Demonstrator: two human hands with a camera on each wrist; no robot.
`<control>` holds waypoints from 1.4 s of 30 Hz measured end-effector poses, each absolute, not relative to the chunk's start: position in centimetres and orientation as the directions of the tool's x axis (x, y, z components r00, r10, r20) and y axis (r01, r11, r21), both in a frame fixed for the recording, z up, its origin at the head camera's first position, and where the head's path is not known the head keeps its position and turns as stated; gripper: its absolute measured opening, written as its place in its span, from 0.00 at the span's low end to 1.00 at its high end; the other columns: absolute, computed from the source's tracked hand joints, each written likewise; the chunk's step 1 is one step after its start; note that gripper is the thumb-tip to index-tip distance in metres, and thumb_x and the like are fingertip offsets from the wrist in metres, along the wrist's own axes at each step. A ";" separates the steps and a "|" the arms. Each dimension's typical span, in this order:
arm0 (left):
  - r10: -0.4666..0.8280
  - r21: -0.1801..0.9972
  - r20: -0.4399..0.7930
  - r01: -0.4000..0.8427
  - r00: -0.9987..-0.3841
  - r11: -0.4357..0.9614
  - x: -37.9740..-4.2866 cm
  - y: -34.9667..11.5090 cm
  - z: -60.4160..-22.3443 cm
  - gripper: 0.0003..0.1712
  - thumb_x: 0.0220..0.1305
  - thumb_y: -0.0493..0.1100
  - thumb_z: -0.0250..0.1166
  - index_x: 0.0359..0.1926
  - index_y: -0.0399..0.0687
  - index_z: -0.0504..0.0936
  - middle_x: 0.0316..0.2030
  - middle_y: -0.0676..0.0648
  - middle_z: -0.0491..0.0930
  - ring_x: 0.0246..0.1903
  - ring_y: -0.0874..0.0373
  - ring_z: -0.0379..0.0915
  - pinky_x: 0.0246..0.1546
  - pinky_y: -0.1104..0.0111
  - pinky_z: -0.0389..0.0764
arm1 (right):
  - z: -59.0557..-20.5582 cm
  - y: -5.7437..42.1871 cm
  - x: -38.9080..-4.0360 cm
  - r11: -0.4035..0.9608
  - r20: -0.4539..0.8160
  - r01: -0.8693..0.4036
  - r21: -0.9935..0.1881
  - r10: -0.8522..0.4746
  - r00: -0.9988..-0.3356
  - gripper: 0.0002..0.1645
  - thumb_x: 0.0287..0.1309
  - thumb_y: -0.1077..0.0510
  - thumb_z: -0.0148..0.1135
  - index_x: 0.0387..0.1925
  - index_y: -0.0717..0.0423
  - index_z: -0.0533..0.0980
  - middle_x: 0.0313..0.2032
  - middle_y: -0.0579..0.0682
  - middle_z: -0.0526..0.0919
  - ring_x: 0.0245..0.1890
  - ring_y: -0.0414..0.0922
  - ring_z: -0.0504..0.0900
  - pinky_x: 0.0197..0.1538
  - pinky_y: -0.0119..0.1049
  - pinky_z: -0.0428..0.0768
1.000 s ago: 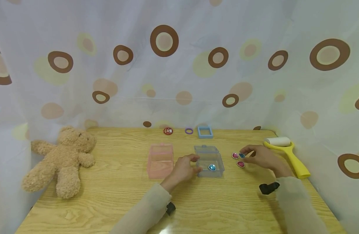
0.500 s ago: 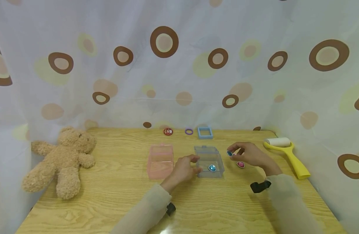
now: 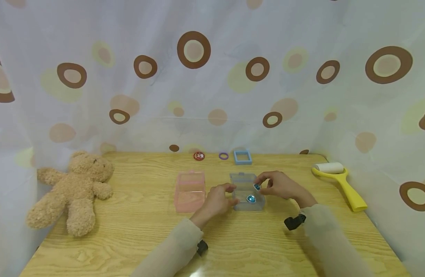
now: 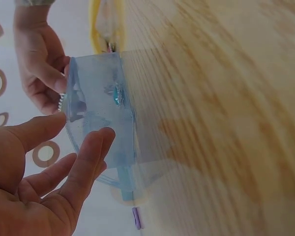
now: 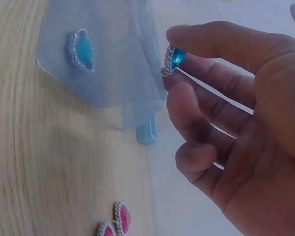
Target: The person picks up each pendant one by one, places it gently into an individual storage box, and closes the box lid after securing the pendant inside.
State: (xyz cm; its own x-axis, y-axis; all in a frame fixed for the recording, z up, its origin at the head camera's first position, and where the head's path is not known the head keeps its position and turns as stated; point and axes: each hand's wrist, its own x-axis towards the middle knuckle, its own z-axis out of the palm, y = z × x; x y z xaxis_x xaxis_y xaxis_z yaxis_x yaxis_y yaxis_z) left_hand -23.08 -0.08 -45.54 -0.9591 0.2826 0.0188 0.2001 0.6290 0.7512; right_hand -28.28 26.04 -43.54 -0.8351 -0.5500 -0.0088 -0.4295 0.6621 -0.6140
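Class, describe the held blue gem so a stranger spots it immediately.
On the wood-grain table, find the see-through bluish box. Near its open top, the right hand pinches a blue gem with silvery edging. The similar gem lies inside the box; this one is held.

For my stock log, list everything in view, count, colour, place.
Teddy bear: one, tan, left
Pink box: one, pink, left of centre
Blue box: one, blue, right of centre
Boxed gem: one, blue, inside blue box
Held gem: one, blue, in right hand
Loose gems: two, pink, right of blue box
Disc: one, red, back
Ring: one, purple, back
Square frame: one, blue, back
Lint roller: one, yellow and white, right
Table: one, tan, beneath
Cloth: count unclear, spotted white, behind table
Left hand: one, cream sleeve, beside blue box
Right hand: one, cream sleeve, at blue box
Wrist devices: two, black, at sleeves
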 end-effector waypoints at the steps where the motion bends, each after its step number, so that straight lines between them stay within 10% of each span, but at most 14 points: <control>1: 0.284 0.751 0.021 0.202 -0.959 0.628 -23.1 -0.1 -45.5 0.25 0.62 0.46 0.71 0.59 0.47 0.81 0.54 0.44 0.84 0.60 0.44 0.76 0.62 0.53 0.76 | -43.6 25.9 -28.4 0.659 -0.008 -0.436 -0.613 -0.558 -0.830 0.17 0.61 0.55 0.68 0.51 0.51 0.81 0.46 0.49 0.86 0.31 0.42 0.81 0.34 0.33 0.79; 7: 0.294 0.749 0.025 0.213 -0.955 0.628 -23.1 -0.1 -45.5 0.25 0.63 0.47 0.70 0.60 0.47 0.80 0.55 0.44 0.84 0.60 0.44 0.76 0.61 0.53 0.76 | -44.5 25.1 -28.9 0.669 -0.041 -0.453 -0.589 -0.585 -0.810 0.16 0.59 0.54 0.69 0.50 0.50 0.82 0.46 0.45 0.86 0.46 0.50 0.82 0.43 0.37 0.79; 42: 0.285 0.748 -0.010 0.182 -0.959 0.638 -23.0 -0.1 -45.2 0.26 0.62 0.47 0.71 0.61 0.48 0.80 0.55 0.45 0.84 0.60 0.44 0.76 0.60 0.53 0.77 | -44.5 22.9 -28.0 0.730 -0.064 -0.508 -0.457 -0.596 -0.800 0.13 0.54 0.59 0.74 0.43 0.51 0.85 0.42 0.47 0.88 0.48 0.52 0.85 0.52 0.50 0.82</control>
State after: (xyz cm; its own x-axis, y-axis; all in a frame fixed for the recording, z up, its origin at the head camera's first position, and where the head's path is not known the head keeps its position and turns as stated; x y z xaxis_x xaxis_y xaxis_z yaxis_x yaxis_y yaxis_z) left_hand -22.98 -0.14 -45.23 -0.9586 0.2847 -0.0095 0.1822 0.6384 0.7478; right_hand -27.98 22.87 -44.52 -0.8002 -0.5963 -0.0641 -0.5077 0.7304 -0.4569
